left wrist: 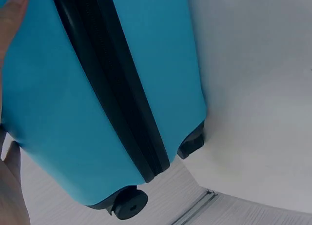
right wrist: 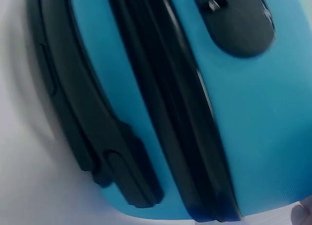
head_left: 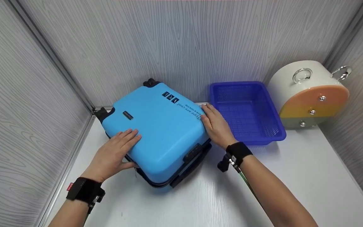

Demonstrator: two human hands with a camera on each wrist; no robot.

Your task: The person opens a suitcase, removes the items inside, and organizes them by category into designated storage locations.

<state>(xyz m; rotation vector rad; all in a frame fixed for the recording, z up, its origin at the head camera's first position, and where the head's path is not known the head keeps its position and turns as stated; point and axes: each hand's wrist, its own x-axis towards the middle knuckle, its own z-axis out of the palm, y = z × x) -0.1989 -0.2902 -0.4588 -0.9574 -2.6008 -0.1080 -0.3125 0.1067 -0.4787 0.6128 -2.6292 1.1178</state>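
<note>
A light blue hard-shell suitcase (head_left: 159, 126) lies on its side, its printed face up and turned at an angle. Along its side runs a black zipper band (left wrist: 114, 88), clear in the left wrist view. My left hand (head_left: 113, 154) lies with straight fingers on the near left edge of the top face, thumb lower against the side. On the opposite edge, my right hand (head_left: 216, 126) rests its extended fingers beside the printed letters. Close in the right wrist view are a black carry handle (right wrist: 97, 103) and the black lock panel (right wrist: 239, 25).
A blue plastic basket (head_left: 274, 135) stands just right of the suitcase, close beside my right hand. Farther right is a cream rounded drawer box (head_left: 295, 75) with ring handles and a striped front. Grained panels (head_left: 184, 41) enclose the white table (head_left: 181, 208) at the back and sides.
</note>
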